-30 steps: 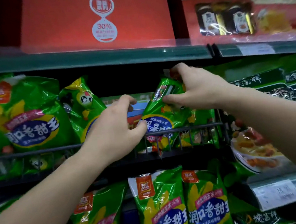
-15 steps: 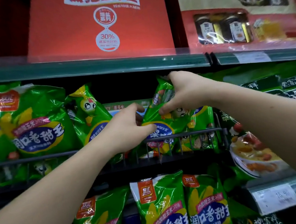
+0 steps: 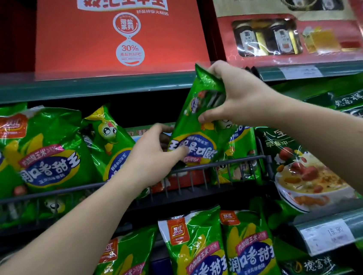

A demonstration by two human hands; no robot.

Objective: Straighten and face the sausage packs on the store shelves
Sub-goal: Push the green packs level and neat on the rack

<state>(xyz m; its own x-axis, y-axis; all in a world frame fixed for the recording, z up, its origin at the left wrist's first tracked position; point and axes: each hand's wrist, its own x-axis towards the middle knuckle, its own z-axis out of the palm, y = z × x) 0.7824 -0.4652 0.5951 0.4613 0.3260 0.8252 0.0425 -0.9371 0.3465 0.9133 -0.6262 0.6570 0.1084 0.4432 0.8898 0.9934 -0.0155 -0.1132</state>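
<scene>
both hands hold one upside-down green sausage pack (image 3: pixel 195 136) above the wire shelf rail (image 3: pixel 223 163): right hand (image 3: pixel 236 95) pinches its upper end, left hand (image 3: pixel 153 156) grips the lower left edge.

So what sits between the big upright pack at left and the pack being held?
Head view: one smaller green pack with a cartoon face, print upside down, behind the wire rail. The left hand, gripping the held pack, hides its lower right.
</scene>
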